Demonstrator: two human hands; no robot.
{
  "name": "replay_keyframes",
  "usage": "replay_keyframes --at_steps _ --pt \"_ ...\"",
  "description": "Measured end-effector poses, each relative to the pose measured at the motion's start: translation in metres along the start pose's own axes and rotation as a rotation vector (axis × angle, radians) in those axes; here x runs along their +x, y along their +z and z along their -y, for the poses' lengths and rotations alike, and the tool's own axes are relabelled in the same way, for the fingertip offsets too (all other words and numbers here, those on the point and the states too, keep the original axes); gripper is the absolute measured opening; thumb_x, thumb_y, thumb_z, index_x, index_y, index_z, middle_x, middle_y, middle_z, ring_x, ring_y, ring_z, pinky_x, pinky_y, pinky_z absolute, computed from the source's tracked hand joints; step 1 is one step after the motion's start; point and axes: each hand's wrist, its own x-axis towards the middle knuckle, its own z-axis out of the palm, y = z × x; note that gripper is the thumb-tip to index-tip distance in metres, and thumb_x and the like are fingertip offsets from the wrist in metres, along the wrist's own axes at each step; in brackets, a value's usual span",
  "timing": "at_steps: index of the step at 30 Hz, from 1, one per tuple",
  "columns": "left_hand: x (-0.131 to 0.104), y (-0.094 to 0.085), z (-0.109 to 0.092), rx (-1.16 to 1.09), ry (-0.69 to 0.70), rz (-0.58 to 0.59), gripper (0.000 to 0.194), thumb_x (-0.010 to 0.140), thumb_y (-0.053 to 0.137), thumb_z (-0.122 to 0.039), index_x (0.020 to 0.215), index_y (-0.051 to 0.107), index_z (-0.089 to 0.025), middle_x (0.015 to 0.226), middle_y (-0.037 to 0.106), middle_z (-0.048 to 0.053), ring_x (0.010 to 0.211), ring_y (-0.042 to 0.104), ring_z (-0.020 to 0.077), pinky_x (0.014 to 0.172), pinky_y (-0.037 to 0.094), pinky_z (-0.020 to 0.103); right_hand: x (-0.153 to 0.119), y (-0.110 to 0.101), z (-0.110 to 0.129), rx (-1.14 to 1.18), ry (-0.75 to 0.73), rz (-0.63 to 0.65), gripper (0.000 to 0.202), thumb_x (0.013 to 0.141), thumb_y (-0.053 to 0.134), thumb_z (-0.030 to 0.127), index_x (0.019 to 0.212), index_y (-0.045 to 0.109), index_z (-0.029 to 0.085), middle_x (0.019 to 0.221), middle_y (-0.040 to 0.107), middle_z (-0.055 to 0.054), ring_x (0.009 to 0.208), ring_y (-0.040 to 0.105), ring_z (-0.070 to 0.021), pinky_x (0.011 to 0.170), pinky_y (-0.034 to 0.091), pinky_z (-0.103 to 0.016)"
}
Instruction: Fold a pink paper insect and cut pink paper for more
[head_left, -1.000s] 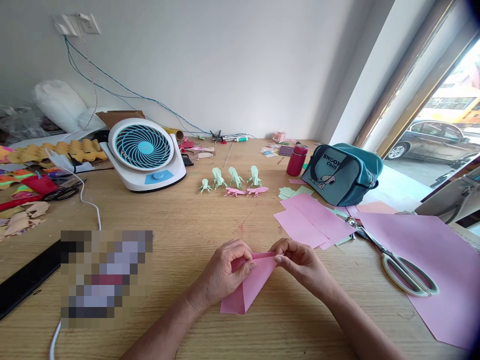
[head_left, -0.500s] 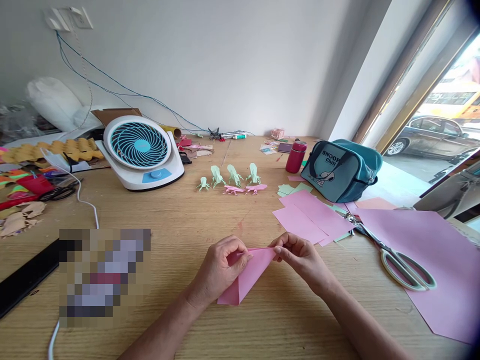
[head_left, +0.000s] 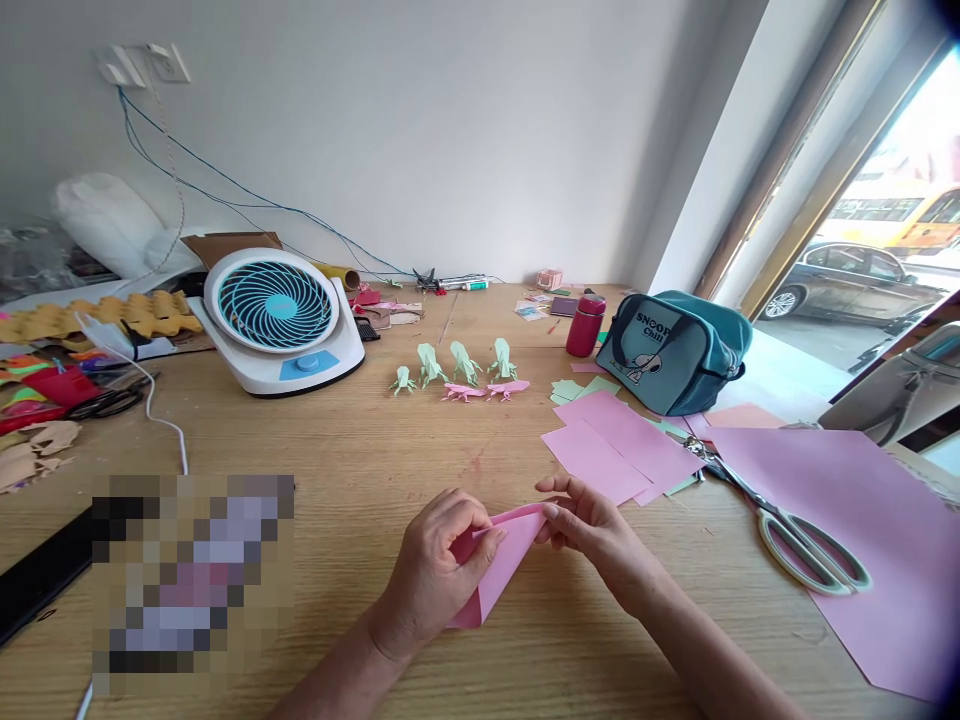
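Note:
A folded pink paper (head_left: 504, 565) is held between my two hands, just above the wooden table. My left hand (head_left: 444, 560) pinches its left upper edge between thumb and curled fingers. At the paper's right corner, my right hand (head_left: 589, 530) grips with the thumb and a finger beneath, its index finger lifted away. Beyond the hands stand several green folded paper figures (head_left: 465, 363), with two pink folded figures (head_left: 508, 390) in front of them. The fingertips of my left hand partly cover the paper.
Pink sheets (head_left: 611, 445) and large scissors (head_left: 795, 535) lie to the right, near a larger pink sheet (head_left: 892, 560). Behind them are a red bottle (head_left: 586, 326) and a teal bag (head_left: 675, 350). A white fan (head_left: 277, 320) stands at the back left.
The index finger of my right hand has lifted off the paper's corner. The paper's upper edge has opened slightly and its lower end is tucked nearer my left hand. The view has tilted a little.

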Motion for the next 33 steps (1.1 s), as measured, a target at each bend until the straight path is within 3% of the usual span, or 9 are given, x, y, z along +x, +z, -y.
replay_keyframes --at_steps 3,8,11,16,33 --pt "-0.001 0.000 -0.003 0.008 0.029 -0.024 0.017 0.087 0.059 -0.014 0.071 0.056 -0.019 0.073 0.060 0.001 0.070 0.056 0.0143 0.067 0.044 0.026 -0.002 0.001 -0.002 -0.033 0.046 0.040 0.047 0.083 0.069 0.052 0.113 0.060 0.017 0.066 0.067 0.000 0.063 0.060 -0.0115 0.060 0.039 -0.024" --pt "-0.002 0.001 -0.006 0.032 0.066 -0.048 0.017 0.087 0.060 -0.014 0.071 0.057 -0.019 0.073 0.060 0.002 0.070 0.055 0.0147 0.066 0.043 0.027 -0.006 0.006 -0.003 -0.001 0.066 0.121 0.039 0.085 0.066 0.052 0.096 0.068 0.014 0.054 0.063 0.001 0.053 0.054 -0.0089 0.054 0.034 -0.023" --pt "-0.003 0.001 -0.007 0.043 0.075 -0.045 0.016 0.087 0.060 -0.015 0.072 0.058 -0.019 0.073 0.061 0.002 0.070 0.056 0.0152 0.067 0.043 0.027 -0.006 0.007 -0.004 0.059 0.066 0.111 0.037 0.083 0.069 0.050 0.093 0.069 0.014 0.058 0.066 -0.001 0.054 0.057 -0.0092 0.054 0.034 -0.022" --pt "-0.004 0.001 -0.006 0.038 0.065 -0.047 0.016 0.088 0.060 -0.015 0.073 0.058 -0.020 0.074 0.061 0.002 0.071 0.056 0.0155 0.067 0.044 0.028 -0.005 0.008 -0.005 0.150 0.070 0.089 0.042 0.079 0.075 0.047 0.105 0.069 0.014 0.064 0.071 -0.003 0.060 0.062 -0.0120 0.057 0.037 -0.023" --pt "-0.004 0.001 -0.009 0.026 0.075 -0.051 0.014 0.086 0.062 -0.014 0.075 0.057 -0.020 0.075 0.061 0.002 0.072 0.056 0.0153 0.068 0.044 0.028 -0.006 0.009 -0.003 0.159 0.010 0.085 0.032 0.080 0.075 0.045 0.096 0.070 0.018 0.071 0.070 -0.002 0.067 0.061 -0.0129 0.064 0.041 -0.026"
